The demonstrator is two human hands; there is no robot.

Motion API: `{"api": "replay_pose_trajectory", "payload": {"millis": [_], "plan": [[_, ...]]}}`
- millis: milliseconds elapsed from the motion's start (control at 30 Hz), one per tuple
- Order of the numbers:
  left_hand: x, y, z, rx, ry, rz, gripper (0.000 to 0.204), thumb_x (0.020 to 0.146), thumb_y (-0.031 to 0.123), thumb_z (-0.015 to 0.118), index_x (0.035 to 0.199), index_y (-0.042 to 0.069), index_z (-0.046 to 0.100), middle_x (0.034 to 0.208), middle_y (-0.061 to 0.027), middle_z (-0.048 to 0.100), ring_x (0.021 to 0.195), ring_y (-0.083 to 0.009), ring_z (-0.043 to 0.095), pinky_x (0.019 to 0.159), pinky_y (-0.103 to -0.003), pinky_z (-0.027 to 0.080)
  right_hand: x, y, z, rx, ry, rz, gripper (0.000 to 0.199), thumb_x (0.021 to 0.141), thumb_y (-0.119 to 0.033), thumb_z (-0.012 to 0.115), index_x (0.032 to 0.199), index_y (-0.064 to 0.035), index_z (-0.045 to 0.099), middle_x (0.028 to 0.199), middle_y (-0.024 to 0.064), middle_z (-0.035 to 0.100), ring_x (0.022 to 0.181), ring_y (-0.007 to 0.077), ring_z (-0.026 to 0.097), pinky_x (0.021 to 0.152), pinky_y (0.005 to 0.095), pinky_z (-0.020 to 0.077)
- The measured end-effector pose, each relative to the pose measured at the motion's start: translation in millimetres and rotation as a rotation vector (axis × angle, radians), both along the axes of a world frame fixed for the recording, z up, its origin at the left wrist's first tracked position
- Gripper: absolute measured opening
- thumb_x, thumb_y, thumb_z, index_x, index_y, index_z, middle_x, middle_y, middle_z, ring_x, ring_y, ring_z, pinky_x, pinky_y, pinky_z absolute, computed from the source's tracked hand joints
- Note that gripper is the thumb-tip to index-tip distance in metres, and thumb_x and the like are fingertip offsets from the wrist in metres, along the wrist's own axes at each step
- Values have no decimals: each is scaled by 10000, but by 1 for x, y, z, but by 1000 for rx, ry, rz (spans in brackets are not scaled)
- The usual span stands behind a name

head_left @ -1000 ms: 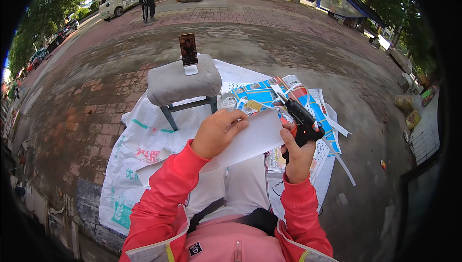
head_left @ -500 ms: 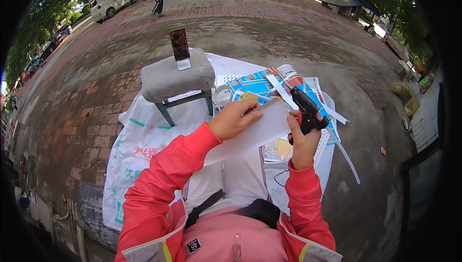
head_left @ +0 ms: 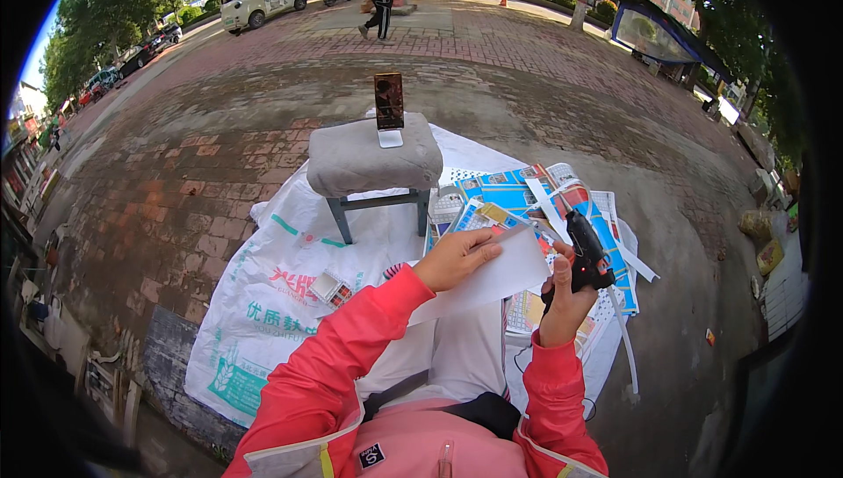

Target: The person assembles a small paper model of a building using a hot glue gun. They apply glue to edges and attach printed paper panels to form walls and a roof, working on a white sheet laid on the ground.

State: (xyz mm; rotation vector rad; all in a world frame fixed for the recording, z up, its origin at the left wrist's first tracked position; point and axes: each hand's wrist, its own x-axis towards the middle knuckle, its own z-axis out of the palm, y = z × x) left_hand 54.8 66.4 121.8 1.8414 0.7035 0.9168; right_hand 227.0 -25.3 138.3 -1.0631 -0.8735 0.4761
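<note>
My left hand (head_left: 457,260) pinches the upper edge of a white sheet of paper or thin card (head_left: 514,274), thumb on top, and holds it slanted above my lap. In my right hand (head_left: 566,302) is a black glue gun (head_left: 588,254) with orange-red parts and a small red light. Its nozzle points up and away from me, just right of the sheet's far corner. The right fingers wrap round the grip and are partly hidden. Beyond the hands lie blue printed sheets (head_left: 500,193) and a white strip (head_left: 546,208).
A phone (head_left: 389,100) stands on a white holder on a grey padded stool (head_left: 373,162). A white printed sack (head_left: 255,337) covers the ground, with a small clear-and-white packet (head_left: 331,289) on it. Another long white strip (head_left: 630,351) hangs right. A walking person (head_left: 380,0) is far off.
The whole view has shifted, so the stool and sheets sit lower and farther right. Both hands have drawn a little nearer to me. The glue gun is more upright; the distant person has walked right.
</note>
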Motion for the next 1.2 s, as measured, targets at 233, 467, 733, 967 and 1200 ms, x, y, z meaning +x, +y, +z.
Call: {"api": "replay_pose_trajectory", "payload": {"millis": [233, 467, 733, 967, 1200], "plan": [[31, -16, 5, 20, -132, 91, 362, 957, 272, 579, 1189, -5, 581, 927, -156, 664, 835, -270, 640, 787, -328, 495, 1, -2, -5, -40, 47, -100, 237, 881, -186, 690, 1025, -9, 625, 785, -5, 607, 573, 43, 500, 499, 194, 378], [-103, -66, -113, 404, 248, 1033, 557, 860, 195, 648, 1336, 5, 430, 1329, -199, 459, 1238, -373, 393, 1061, -475, 264, 26, -4, -2, 30, 168, -259, 154, 881, -132, 678, 953, -10, 616, 723, -3, 594, 516, 55, 485, 469, 203, 369], [-194, -122, -226, -1342, -1172, 809, 728, 896, 407, 647, 1408, 28, 294, 1303, -193, 450, 1166, -374, 494, 1024, -493, 437, 38, -14, -17, -52, 129, -329, 180, 879, -197, 692, 935, -41, 624, 777, -15, 586, 606, 56, 476, 536, 214, 352], [-154, -60, -152, -634, -1086, 568, 387, 973, 385, 528, 1244, 110, 506, 1207, -71, 522, 1153, -249, 513, 1016, -439, 423, 32, -17, -16, -51, 61, -328, 207, 887, -177, 681, 1003, -16, 622, 816, -5, 607, 602, 56, 483, 535, 214, 370], [-88, -23, -47, 287, 14, 365, 800, 828, 398, 723, 1483, 108, 365, 1350, -106, 503, 1131, -221, 484, 939, -338, 433, 9, -11, -19, -30, -56, -189, 192, 885, -110, 675, 1037, -5, 624, 822, 17, 625, 607, 52, 517, 521, 193, 399]]}}
